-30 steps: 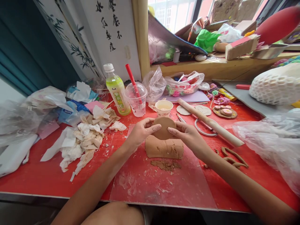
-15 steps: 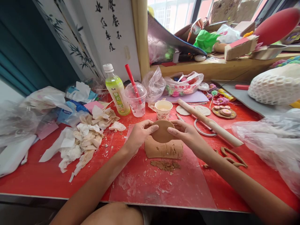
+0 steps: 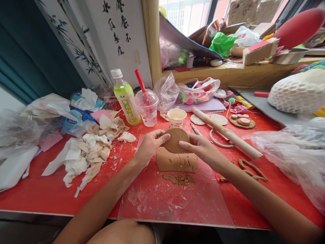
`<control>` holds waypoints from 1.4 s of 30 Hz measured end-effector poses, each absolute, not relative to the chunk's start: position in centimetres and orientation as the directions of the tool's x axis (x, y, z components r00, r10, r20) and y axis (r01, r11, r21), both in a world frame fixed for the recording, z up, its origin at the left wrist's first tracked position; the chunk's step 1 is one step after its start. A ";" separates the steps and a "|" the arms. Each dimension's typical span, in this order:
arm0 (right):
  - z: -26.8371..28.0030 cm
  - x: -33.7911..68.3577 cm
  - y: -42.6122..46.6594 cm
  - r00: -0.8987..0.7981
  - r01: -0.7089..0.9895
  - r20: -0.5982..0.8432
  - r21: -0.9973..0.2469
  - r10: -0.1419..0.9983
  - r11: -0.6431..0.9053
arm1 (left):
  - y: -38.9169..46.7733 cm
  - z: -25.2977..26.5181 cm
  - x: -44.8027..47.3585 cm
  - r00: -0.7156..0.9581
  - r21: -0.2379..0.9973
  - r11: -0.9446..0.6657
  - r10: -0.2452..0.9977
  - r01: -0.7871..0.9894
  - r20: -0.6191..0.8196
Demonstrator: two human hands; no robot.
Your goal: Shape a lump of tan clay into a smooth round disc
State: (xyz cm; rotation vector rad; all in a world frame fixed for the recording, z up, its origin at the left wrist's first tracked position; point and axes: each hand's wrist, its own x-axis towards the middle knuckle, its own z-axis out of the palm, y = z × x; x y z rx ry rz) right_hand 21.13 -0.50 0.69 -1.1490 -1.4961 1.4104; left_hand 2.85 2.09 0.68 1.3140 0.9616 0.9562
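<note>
A flat round disc of brown clay (image 3: 175, 141) is held up between my two hands. My left hand (image 3: 151, 145) grips its left edge, thumb on the near face and fingers behind. On the right edge, my right hand (image 3: 199, 145) pinches it the same way. Below the disc lies a thick block of brown clay (image 3: 177, 162) with a cracked, rough surface. Clay crumbs (image 3: 179, 179) are scattered in front of that block on a clear plastic sheet (image 3: 175, 206). Just behind the disc stands a paper cup (image 3: 177, 117) with cloudy liquid, its lower part hidden.
A rolling pin (image 3: 225, 132) and a metal ring (image 3: 220, 139) lie to the right, near clay strips (image 3: 252, 171). Crumpled tissues (image 3: 88, 152) cover the left side. A green drink bottle (image 3: 126, 98) and a plastic cup (image 3: 146, 108) stand behind. Plastic bags (image 3: 286, 156) lie far right.
The clay disc has risen slightly and tilted, so more of its face shows. My right fingers have shifted behind its edge. Both hands still hold it.
</note>
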 end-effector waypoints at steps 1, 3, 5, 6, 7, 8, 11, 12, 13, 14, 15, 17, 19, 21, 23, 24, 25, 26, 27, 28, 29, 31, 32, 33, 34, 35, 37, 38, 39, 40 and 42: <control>0.7 21.2 -0.5 -0.295 0.123 -0.051 -0.992 0.954 -0.015 | 2.1 0.9 2.8 0.346 0.999 0.030 0.938 0.020 -0.035; 0.8 21.3 -0.4 -0.239 0.135 -0.036 -0.991 0.970 -0.004 | 2.1 1.2 2.8 0.401 0.995 0.031 0.914 0.096 -0.067; 0.9 21.3 -0.5 -0.192 0.112 -0.012 -0.994 0.981 0.010 | 2.2 1.4 2.9 0.435 0.989 0.037 0.896 0.140 -0.095; 0.9 21.3 -0.5 -0.187 0.095 -0.004 -0.995 0.982 0.014 | 2.2 1.4 2.9 0.433 0.988 0.037 0.896 0.151 -0.100; 0.9 21.2 -0.6 -0.185 0.083 -0.003 -0.996 0.983 0.013 | 2.2 1.3 2.9 0.420 0.987 0.036 0.902 0.155 -0.099; 0.8 21.2 -0.6 -0.185 0.083 -0.003 -0.996 0.983 0.013 | 2.2 1.1 2.9 0.404 0.989 0.040 0.910 0.145 -0.096; 0.6 21.0 -0.6 -0.187 0.117 -0.021 -0.993 0.982 0.001 | 2.2 0.6 3.0 0.352 0.996 0.040 0.934 0.076 -0.064; 0.5 21.0 -0.6 -0.188 0.118 -0.025 -0.993 0.982 -0.003 | 2.2 0.6 3.0 0.350 0.997 0.033 0.935 0.076 -0.058; 0.5 21.1 -0.6 -0.190 0.113 -0.024 -0.994 0.981 -0.003 | 2.2 0.6 2.9 0.358 0.995 0.026 0.932 0.094 -0.058; 0.4 21.1 -0.5 -0.194 0.106 -0.017 -0.994 0.981 0.004 | 2.2 0.6 3.0 0.372 0.993 0.018 0.926 0.119 -0.062; 0.4 21.2 -0.5 -0.202 0.106 -0.007 -0.994 0.979 0.015 | 2.1 0.7 3.0 0.387 0.990 0.010 0.920 0.142 -0.065; 0.4 21.4 -0.4 -0.221 0.160 0.017 -0.986 0.975 0.054 | 2.1 0.9 3.0 0.399 0.988 -0.009 0.915 0.155 -0.054; 0.4 21.4 -0.4 -0.239 0.213 0.026 -0.974 0.971 0.078 | 2.0 0.8 3.1 0.369 0.991 -0.036 0.929 0.129 -0.014; 0.4 21.2 -0.5 -0.251 0.182 0.008 -0.982 0.968 0.056 | 2.0 0.5 3.1 0.310 0.995 -0.051 0.951 0.084 0.022; 0.4 21.0 -0.5 -0.281 0.124 -0.028 -0.992 0.959 0.007 | 2.1 0.3 3.0 0.248 0.999 -0.041 0.968 0.009 0.038; 0.4 20.9 -0.5 -0.297 0.115 -0.048 -0.993 0.954 -0.015 | 2.1 0.3 2.9 0.234 0.999 -0.034 0.971 -0.022 0.038; 0.4 20.9 -0.5 -0.309 0.118 -0.066 -0.993 0.949 -0.031 | 2.2 0.3 2.9 0.237 0.999 -0.021 0.971 -0.041 0.030; 0.4 20.9 -0.5 -0.312 0.127 -0.074 -0.991 0.947 -0.036 | 2.2 0.5 2.8 0.256 0.999 0.001 0.967 -0.046 0.011; 0.4 20.9 -0.5 -0.301 0.136 -0.072 -0.990 0.951 -0.032 | 2.2 0.7 2.8 0.289 0.999 0.030 0.957 -0.036 -0.018; 0.4 21.0 -0.5 -0.276 0.138 -0.057 -0.990 0.960 -0.019 | 2.2 0.9 2.8 0.330 0.998 0.063 0.942 -0.015 -0.054; 0.4 21.1 -0.5 -0.242 0.137 -0.035 -0.991 0.970 -0.001 | 2.2 1.2 2.8 0.371 0.996 0.094 0.924 0.009 -0.090; 0.5 21.3 -0.5 -0.182 0.123 0.023 -0.991 0.983 0.046 | 2.1 1.4 2.9 0.422 0.991 0.123 0.897 0.045 -0.131; 0.6 21.3 -0.5 -0.162 0.108 0.041 -0.992 0.986 0.059 | 2.0 1.4 3.0 0.422 0.992 0.118 0.897 0.053 -0.130; 0.6 21.3 -0.5 -0.150 0.089 0.049 -0.994 0.987 0.062 | 1.9 1.3 3.1 0.405 0.993 0.106 0.907 0.052 -0.118; 0.7 21.3 -0.6 -0.150 0.073 0.046 -0.996 0.988 0.057 | 1.9 1.1 3.2 0.374 0.995 0.092 0.922 0.042 -0.101; 0.6 21.3 -0.6 -0.166 0.066 0.031 -0.997 0.986 0.042 | 1.9 0.9 3.2 0.340 0.996 0.081 0.937 0.026 -0.085; 0.5 21.2 -0.5 -0.230 0.088 -0.015 -0.996 0.973 0.005 | 2.0 0.5 3.2 0.308 0.998 0.070 0.949 0.003 -0.067; 0.4 21.2 -0.4 -0.261 0.111 -0.035 -0.994 0.965 -0.006 | 2.1 0.4 3.1 0.310 0.998 0.066 0.948 0.015 -0.067; 0.3 21.2 -0.4 -0.284 0.137 -0.049 -0.990 0.958 -0.010 | 2.2 0.3 3.0 0.319 0.997 0.061 0.945 0.043 -0.072; 0.1 21.3 -0.3 -0.293 0.162 -0.053 -0.987 0.955 -0.005 | 2.3 0.3 3.0 0.334 0.995 0.052 0.939 0.082 -0.076; 0.0 21.5 -0.2 -0.302 0.203 -0.040 -0.979 0.952 0.024 | 2.4 0.3 2.8 0.365 0.987 0.018 0.928 0.157 -0.075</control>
